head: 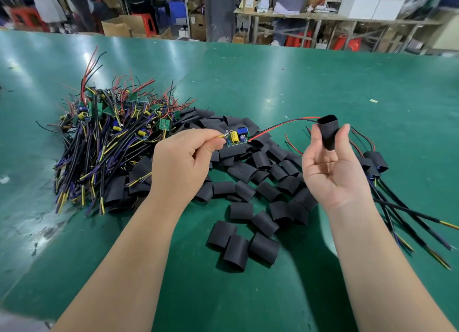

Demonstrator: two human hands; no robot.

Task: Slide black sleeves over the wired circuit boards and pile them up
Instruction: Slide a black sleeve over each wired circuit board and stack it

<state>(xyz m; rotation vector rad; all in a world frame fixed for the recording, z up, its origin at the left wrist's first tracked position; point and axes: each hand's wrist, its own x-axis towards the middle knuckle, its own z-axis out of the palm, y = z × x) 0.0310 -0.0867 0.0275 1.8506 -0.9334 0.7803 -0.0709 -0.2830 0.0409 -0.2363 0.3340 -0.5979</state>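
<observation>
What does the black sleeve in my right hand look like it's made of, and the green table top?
Black sleeve: thin matte plastic tubing, perhaps heat-shrink; mouth stands open, no shine. Table top: smooth green mat, probably rubber or vinyl; glare reflects off it.

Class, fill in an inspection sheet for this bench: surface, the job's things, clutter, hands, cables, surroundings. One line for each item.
Surface: green table, glossy, scuffed at left.
Job's things: bare boards heap left; loose sleeves centre; sleeved pile right.
Clutter: pale scrap far right.
Hands: left hand pinches a circuit board by its wire end; right hand pinches a black sleeve.
Cables: red and black wires run from board to sleeve's mouth.
Surroundings: blurred shelves, cardboard boxes, red stools.
</observation>
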